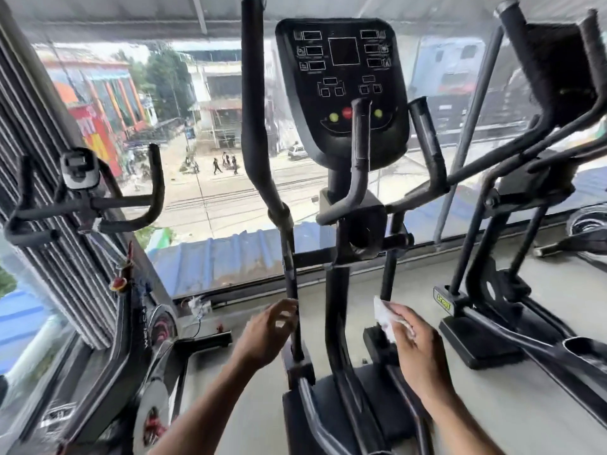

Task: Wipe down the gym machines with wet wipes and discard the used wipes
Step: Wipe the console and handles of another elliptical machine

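Standing before the black elliptical machine (341,224) that is filling the middle of your view, you are facing its console (343,80) at the far window, with an exercise bike (98,290) to the left and a second elliptical (512,244) to the right. Your left hand (267,330) is reaching to the machine's left upright bar (290,284), fingers loosely apart and touching it. Your right hand (417,343) is pinching a crumpled white wet wipe (386,318) near the right bar's lower end.

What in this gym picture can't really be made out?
- Head view: console labels, too small and blurred.
- Wet wipe: far part covered by the right hand.
- Left hand fingers: blurred, contact with the upright bar unclear.
- Neighbouring elliptical: cut by the right edge.
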Demonstrator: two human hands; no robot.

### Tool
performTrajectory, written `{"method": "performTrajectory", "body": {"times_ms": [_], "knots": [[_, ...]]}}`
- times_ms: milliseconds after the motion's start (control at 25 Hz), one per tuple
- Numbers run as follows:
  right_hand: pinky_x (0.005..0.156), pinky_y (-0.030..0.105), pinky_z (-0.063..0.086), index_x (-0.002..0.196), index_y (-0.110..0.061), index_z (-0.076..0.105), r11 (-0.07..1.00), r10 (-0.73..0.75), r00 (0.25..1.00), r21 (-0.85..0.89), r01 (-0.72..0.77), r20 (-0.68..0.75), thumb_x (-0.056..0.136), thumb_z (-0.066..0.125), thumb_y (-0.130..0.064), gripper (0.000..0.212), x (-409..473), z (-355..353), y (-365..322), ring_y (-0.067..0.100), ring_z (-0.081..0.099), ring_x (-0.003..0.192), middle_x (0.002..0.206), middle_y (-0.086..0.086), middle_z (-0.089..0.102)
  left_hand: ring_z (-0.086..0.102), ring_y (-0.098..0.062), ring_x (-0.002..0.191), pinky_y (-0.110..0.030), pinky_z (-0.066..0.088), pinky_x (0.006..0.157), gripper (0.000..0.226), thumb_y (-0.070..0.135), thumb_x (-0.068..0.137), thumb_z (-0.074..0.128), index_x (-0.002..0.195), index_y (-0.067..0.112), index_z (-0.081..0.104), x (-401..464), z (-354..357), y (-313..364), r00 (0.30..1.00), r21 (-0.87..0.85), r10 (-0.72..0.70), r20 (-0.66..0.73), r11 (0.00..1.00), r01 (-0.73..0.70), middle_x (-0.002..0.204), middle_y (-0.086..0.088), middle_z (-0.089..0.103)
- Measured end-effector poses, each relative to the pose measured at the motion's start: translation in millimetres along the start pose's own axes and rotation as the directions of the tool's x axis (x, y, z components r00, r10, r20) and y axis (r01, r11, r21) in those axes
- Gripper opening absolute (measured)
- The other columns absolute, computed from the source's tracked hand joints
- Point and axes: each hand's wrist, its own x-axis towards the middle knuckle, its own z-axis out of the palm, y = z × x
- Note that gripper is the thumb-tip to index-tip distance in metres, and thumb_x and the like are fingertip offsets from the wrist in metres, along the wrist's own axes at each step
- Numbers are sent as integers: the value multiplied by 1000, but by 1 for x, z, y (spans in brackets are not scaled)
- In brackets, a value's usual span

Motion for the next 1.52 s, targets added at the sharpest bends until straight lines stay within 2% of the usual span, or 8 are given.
{"method": "performTrajectory", "body": {"times_ms": [200,440,640,920,1120,1240,1400,1520], "knots": [[111,49,46,131,-11,66,905,-412,907,-150,398,-83,94,49,19,51,110,4,-12,22,58,132,138,0,63,70,1,103,-29,59,90,32,33,100,64,131,27,66,98,-4,0,984,-26,179,-7,984,-179,122,13,69],[118,43,38,134,-1,63,635,-717,697,-425,645,-15,98,45,11,42,234,22,-52,28,48,141,141,12,58,69,-2,104,-25,60,87,31,31,106,52,133,24,64,210,-13,25,932,-59,361,-36,930,-363,131,5,64],[114,49,42,146,3,49,405,-748,622,-585,703,230,97,49,14,50,277,39,-18,30,33,151,155,14,46,64,-14,116,-42,58,95,40,38,106,41,141,24,57,278,-15,45,904,-11,410,-124,910,-414,135,3,57],[124,43,26,146,-1,51,258,-781,513,-563,785,357,100,40,10,49,279,38,2,27,34,150,156,8,46,53,-27,126,-44,44,107,43,22,104,46,143,7,56,340,-8,71,799,200,530,-284,848,-491,140,-13,58],[125,43,26,148,-1,48,284,-774,478,-448,848,415,94,51,13,55,278,39,26,27,30,152,158,10,42,20,-31,157,-55,26,123,57,45,104,34,153,18,46,390,-9,91,814,506,532,-234,781,-365,167,-8,33],[125,42,26,145,0,52,403,-765,504,-313,860,401,97,47,8,49,267,34,32,26,29,153,157,11,43,11,-31,160,-62,14,124,65,51,99,29,153,18,46,415,-16,108,811,598,543,-217,731,-329,170,-6,27],[123,48,28,146,4,48,509,-782,576,-289,811,239,98,45,6,49,289,40,12,28,28,153,159,14,40,16,-30,159,-70,7,122,65,48,100,23,156,20,44,439,-19,122,801,675,545,-249,690,-260,168,-4,33],[123,50,27,148,1,48,466,-815,543,-330,821,202,102,46,-1,45,301,60,22,27,28,153,158,11,41,30,-32,155,-76,13,117,57,44,104,32,152,19,50,448,-11,110,709,767,652,-269,590,-252,160,-3,46]]}}
